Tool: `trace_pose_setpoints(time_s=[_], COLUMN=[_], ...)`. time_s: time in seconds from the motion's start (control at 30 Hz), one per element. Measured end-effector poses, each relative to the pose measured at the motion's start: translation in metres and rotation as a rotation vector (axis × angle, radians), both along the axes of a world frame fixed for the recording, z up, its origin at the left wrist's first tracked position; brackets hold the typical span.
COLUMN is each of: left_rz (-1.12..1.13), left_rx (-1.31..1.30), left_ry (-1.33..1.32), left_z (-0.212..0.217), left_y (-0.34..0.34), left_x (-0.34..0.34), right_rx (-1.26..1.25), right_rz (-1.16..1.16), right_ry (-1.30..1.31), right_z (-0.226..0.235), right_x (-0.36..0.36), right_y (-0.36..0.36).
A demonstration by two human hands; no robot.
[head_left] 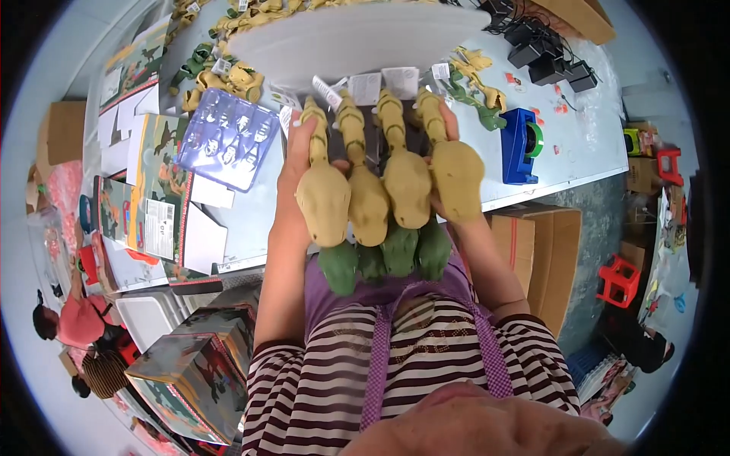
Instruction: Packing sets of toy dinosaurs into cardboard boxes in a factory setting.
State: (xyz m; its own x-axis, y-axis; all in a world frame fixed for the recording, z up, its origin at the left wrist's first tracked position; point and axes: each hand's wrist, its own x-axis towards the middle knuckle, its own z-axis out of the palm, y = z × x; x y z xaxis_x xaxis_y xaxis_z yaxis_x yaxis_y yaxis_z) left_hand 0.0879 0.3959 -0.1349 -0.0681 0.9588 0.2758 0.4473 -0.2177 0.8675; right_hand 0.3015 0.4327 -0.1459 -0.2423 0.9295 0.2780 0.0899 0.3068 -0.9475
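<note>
Side by side in front of my chest I hold a row of several tan toy dinosaurs (407,190), tails pointing away and heads toward me. Beneath them show several green toy dinosaur heads (399,251). White paper tags lie by the tail ends. My left hand (294,156) grips the row's left edge, thumb up along a tail. My right hand (450,125) closes on the right edge, its fingers partly hidden behind the toys. A dark surface shows between the tails; I cannot tell what it belongs to.
A clear plastic tray (228,140) and printed cartons (160,190) lie left on the white table. Loose toy dinosaurs (220,76) are piled farther back. At right are a blue tape dispenser (520,152), black adapters (532,53) and an open cardboard box (559,258). Other people sit far left and right.
</note>
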Motion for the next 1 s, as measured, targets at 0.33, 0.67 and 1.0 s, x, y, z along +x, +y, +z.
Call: trace_pose_setpoints(time_s=[0.33, 0.67, 1.0], left_rz=[0.044, -0.078, -0.059], left_rx=[0.066, -0.390, -0.297], left_ry=[0.211, 0.353, 0.924], left_z=[0.002, 0.023, 0.036], left_y=[-0.059, -0.045, -0.065], left_x=[-0.018, -0.026, -0.035], right_rx=[0.415, 0.037, -0.005], right_rz=[0.126, 0.251, 0.179], right_ry=[-0.215, -0.357, -0.370], right_z=[-0.041, -0.003, -0.015], right_x=[-0.008, -0.017, -0.026], right_y=[0.002, -0.010, -0.007])
